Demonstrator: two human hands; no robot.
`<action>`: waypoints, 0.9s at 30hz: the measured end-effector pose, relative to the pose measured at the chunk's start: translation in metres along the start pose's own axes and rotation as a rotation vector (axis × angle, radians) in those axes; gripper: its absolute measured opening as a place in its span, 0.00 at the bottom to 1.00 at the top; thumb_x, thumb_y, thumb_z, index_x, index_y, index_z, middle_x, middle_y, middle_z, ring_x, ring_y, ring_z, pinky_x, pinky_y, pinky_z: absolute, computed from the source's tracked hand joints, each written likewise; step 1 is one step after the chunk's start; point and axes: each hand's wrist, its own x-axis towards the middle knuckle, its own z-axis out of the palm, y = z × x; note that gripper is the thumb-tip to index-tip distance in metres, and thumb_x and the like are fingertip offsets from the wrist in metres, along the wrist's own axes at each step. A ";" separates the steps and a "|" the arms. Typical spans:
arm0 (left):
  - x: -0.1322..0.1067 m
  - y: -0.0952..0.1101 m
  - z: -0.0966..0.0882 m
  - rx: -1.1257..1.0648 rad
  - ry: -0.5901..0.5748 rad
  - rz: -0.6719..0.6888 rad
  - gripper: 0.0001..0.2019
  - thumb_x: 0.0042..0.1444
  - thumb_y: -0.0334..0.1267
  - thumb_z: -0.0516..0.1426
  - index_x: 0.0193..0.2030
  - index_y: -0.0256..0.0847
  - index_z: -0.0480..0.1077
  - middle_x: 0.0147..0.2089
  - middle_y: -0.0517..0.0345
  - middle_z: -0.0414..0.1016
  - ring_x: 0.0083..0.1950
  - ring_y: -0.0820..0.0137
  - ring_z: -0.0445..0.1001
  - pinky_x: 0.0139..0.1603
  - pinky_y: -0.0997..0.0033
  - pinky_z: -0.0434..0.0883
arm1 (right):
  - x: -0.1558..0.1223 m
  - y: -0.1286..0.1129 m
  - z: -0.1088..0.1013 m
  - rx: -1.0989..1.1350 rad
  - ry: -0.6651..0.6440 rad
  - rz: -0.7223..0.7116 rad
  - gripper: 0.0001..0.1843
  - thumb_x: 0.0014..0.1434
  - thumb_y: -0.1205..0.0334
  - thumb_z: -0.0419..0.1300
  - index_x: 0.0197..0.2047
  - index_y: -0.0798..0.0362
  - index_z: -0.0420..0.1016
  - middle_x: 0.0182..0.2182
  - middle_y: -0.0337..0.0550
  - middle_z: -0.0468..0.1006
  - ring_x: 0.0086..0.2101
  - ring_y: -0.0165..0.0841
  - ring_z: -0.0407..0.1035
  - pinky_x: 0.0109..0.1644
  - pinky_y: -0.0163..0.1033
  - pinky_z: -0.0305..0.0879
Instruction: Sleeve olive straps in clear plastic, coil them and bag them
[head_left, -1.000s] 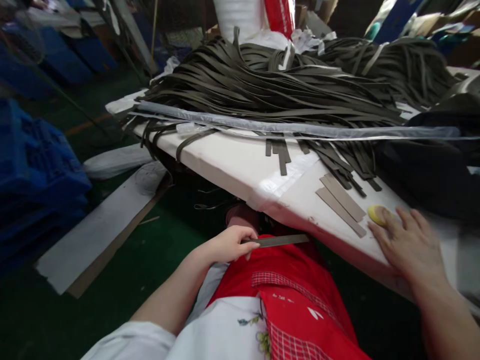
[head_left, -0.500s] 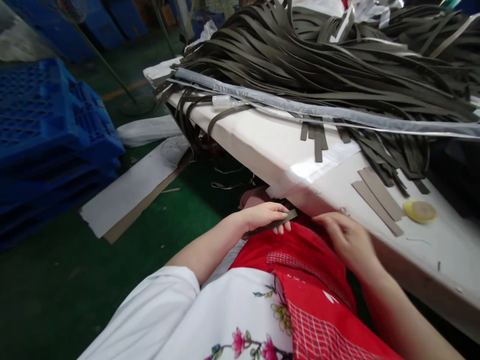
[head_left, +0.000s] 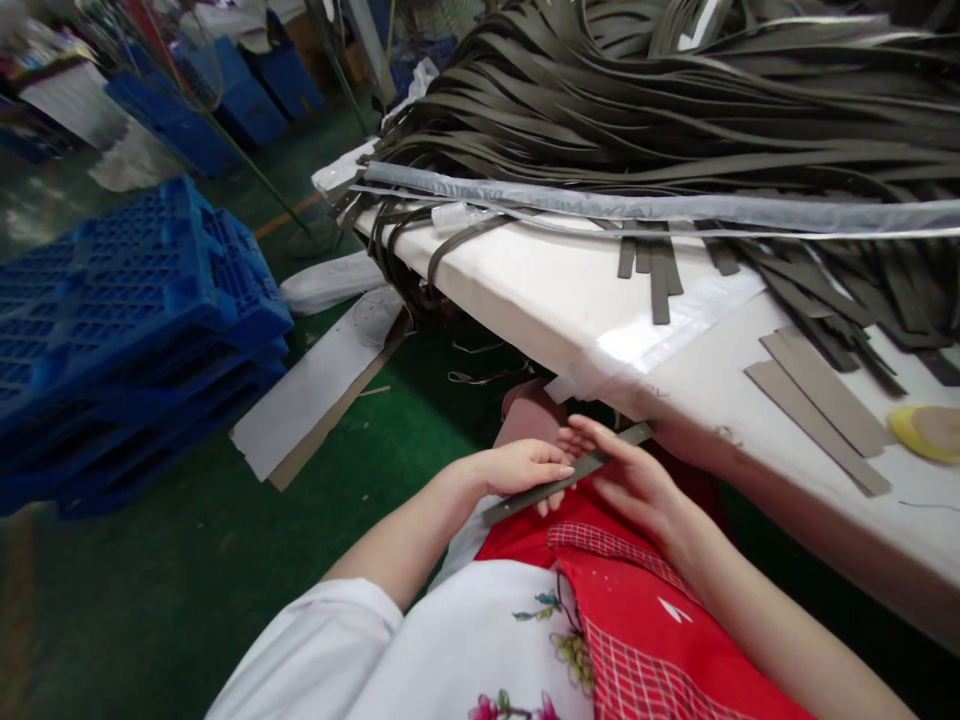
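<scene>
A flat dark grey-green strip lies slantwise above my lap, its far end close to the table edge. My left hand is closed on the strip near its middle, fingers bent around it. My right hand reaches across the far part of the strip, with its fingers beyond the strip and its thumb on the near side; its grip looks loose. Part of the strip is hidden under the right fingers. Below both hands is a red apron.
On the white table lie a big heap of long dark strips, a clear plastic sleeve, flat grey-brown pieces and a yellow-edged roll. Blue pallets and a white board are on the green floor at left.
My right hand has moved left from beside the table edge onto the strip. More of the strip shows now, on both sides of my left hand. The view has shifted slightly left.
</scene>
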 end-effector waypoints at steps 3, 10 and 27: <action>0.014 0.022 0.013 0.227 0.065 0.094 0.19 0.63 0.52 0.53 0.30 0.38 0.66 0.23 0.60 0.73 0.22 0.74 0.71 0.27 0.75 0.68 | -0.006 0.012 0.012 -0.120 -0.020 -0.023 0.16 0.53 0.53 0.69 0.43 0.52 0.82 0.43 0.48 0.82 0.38 0.39 0.78 0.41 0.41 0.75; 0.032 0.084 -0.004 0.942 0.889 0.499 0.08 0.62 0.41 0.55 0.38 0.40 0.73 0.36 0.56 0.77 0.39 0.67 0.75 0.43 0.69 0.70 | -0.029 -0.003 -0.003 -0.176 0.055 -0.336 0.17 0.58 0.47 0.65 0.39 0.53 0.80 0.30 0.43 0.80 0.25 0.28 0.72 0.30 0.31 0.68; 0.086 0.112 -0.030 0.952 0.964 0.582 0.05 0.59 0.34 0.57 0.34 0.41 0.74 0.37 0.57 0.75 0.39 0.69 0.74 0.43 0.71 0.70 | -0.043 -0.057 0.014 -0.911 0.226 -1.041 0.11 0.68 0.59 0.54 0.42 0.48 0.78 0.34 0.40 0.80 0.36 0.33 0.74 0.43 0.35 0.70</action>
